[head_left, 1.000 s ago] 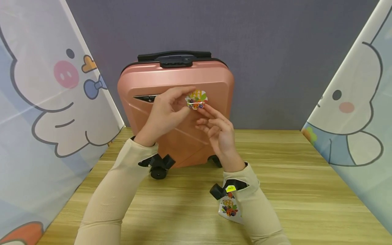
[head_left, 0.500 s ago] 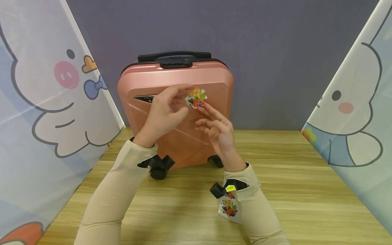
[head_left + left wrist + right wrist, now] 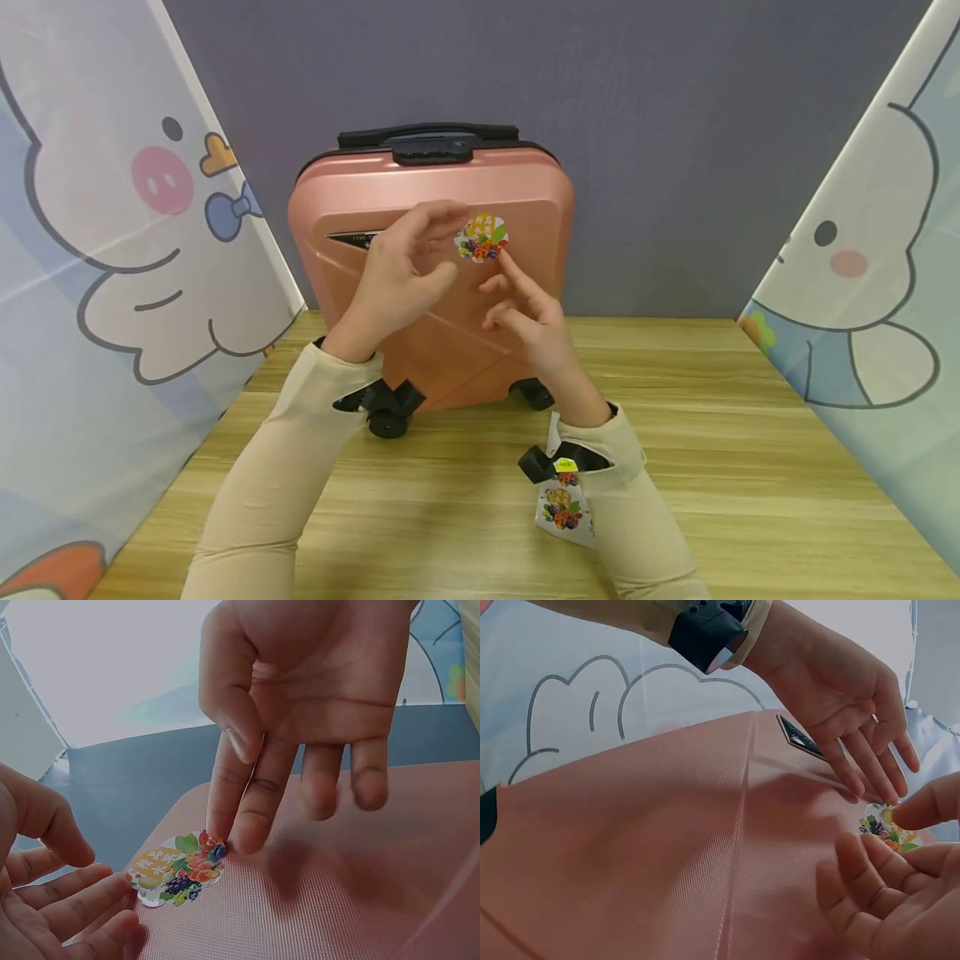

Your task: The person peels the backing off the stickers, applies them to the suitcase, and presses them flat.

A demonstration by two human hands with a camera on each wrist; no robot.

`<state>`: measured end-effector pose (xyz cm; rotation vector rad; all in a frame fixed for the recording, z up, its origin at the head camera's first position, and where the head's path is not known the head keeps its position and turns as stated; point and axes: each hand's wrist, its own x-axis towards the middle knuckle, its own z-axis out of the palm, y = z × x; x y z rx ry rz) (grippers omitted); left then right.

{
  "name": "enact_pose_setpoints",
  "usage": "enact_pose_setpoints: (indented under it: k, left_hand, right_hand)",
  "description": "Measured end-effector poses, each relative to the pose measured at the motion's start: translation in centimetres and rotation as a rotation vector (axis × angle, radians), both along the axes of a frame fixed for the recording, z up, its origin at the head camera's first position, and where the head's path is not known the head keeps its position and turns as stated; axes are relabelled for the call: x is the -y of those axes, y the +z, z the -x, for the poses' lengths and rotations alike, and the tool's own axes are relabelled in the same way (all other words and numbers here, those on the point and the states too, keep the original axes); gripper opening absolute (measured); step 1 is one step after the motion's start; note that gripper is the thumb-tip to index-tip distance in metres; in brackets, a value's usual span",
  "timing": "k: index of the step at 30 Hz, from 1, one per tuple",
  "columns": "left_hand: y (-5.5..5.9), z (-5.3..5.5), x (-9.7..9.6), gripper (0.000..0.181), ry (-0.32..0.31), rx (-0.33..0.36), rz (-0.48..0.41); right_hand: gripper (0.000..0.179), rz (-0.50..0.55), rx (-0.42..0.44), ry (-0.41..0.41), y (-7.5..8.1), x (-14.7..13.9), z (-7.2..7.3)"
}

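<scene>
The right hand (image 3: 536, 323), index straight, is touching the edge of the sticker (image 3: 482, 238), which is lying against the suitcase (image 3: 467, 312). The left hand (image 3: 403, 271), fingers relaxed, is hovering beside it.

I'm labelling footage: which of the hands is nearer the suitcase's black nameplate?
Left: the left hand partly hides the black nameplate in head view; the right hand is farther off, at the fruit sticker.

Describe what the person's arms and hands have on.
The left sleeve and right sleeve are long and cream. A blocky black device sits at each wrist; the right one bears a small yellow label. Left hand and right hand are ungloved.
</scene>
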<state>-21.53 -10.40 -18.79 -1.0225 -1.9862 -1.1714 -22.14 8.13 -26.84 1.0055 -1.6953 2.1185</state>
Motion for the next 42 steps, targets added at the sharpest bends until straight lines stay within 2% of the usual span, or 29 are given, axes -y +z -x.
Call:
enact_pose_setpoints:
  k: [6,10,13,17,21,25,28,31,34,37,40,42]
  left_hand:
    - [0.1,0.0,-0.1,0.051,-0.013,0.002,-0.008]
    - [0.1,0.0,-0.1,0.052,-0.017,0.001,-0.007]
    - [0.0,0.0,-0.1,0.052,-0.019,0.0,-0.008]
    - [0.0,0.0,-0.1,0.052,-0.022,0.001,-0.005]
    - [-0.2,0.0,-0.1,0.052,-0.02,-0.003,0.002]
    - [-0.3,0.1,-0.2,0.052,-0.021,-0.02,-0.009]
    - [-0.1,0.0,-0.1,0.052,-0.021,-0.042,-0.033]
    - [0.1,0.0,0.0,0.053,-0.03,-0.064,-0.071]
    - [0.3,0.0,0.0,0.053,-0.075,-0.054,-0.123]
    - [0.3,-0.1,-0.1,0.051,-0.17,0.021,-0.191]
    - [0.2,0.1,-0.3,0.048,-0.279,0.141,-0.251]
    - [0.1,0.4,-0.5,0.047,-0.324,0.227,-0.273]
  right_hand:
    - [0.081,-0.222,-0.008,-0.063,0.1,-0.1,-0.4]
    - [0.089,-0.44,-0.083,-0.173,0.2,0.1,-0.7]
    - [0.095,-0.563,-0.113,-0.262,0.2,0.2,-0.9]
    - [0.099,-0.635,-0.132,-0.348,0.1,0.5,-0.9]
    - [0.101,-0.635,-0.109,-0.391,-0.1,0.6,-0.9]
    - [0.099,-0.521,-0.115,-0.402,-0.3,0.3,-0.7]
    - [0.092,-0.389,-0.163,-0.39,-0.2,-0.2,-0.4]
    - [0.077,-0.226,-0.183,-0.344,0.0,-0.5,0.0]
    - [0.053,-0.018,-0.179,-0.25,0.4,-0.6,0.2]
    - [0.034,0.172,-0.172,-0.131,0.9,-0.7,0.6]
    - [0.031,0.295,-0.15,0.006,1.3,-0.7,1.0]
    - [0.031,0.344,-0.133,0.088,1.6,-0.6,1.2]
